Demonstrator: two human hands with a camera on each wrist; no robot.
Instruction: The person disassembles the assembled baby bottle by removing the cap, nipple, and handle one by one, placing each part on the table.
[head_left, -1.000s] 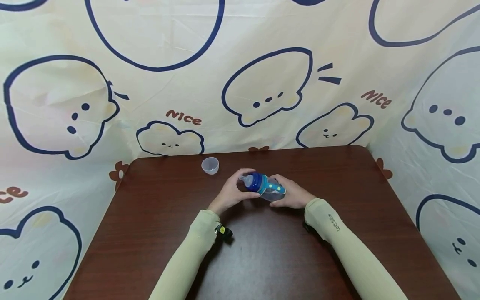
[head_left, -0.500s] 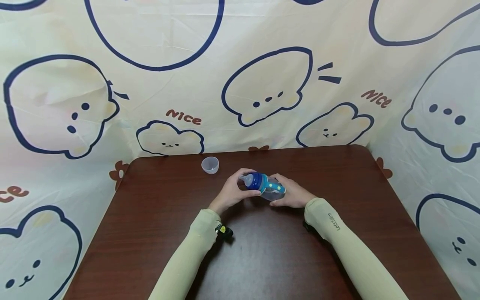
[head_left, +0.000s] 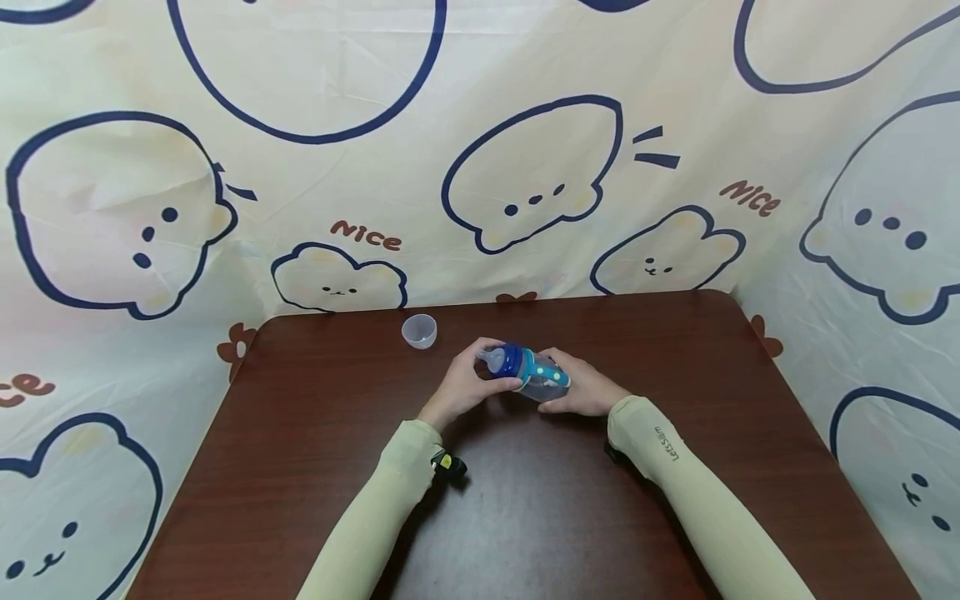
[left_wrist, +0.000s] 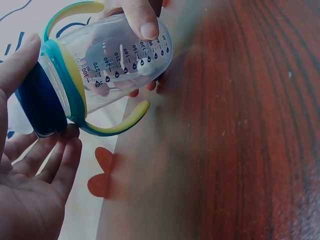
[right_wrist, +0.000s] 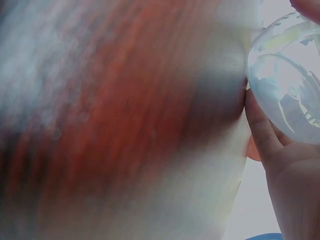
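Clear-plastic bottle [head_left: 534, 372] is held right of the cup [head_left: 419, 332], long axis crosswise, teat [head_left: 492, 360] cupward. Left hand [head_left: 467, 380], nearer the cup, pinches the blue collar [head_left: 511, 361]; right hand [head_left: 582, 386] grips the base end [left_wrist: 165, 47].

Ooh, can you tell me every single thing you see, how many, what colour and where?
baby bottle: 1, see-through, between the two hands
teat: 1, see-through, on the bottle's top
collar: 1, dark blue, below the teat
handles: 2, teal and yellow, on the bottle's sides
little cup: 1, see-through, on the table near the far edge, left
table: 1, dark brown, under the hands
cartoon cloth: cream with blue outlines, behind and beside the table
sleeves: 2, pale green, on the arms
left hand: 1, at the collar
right hand: 1, round the bottle's base
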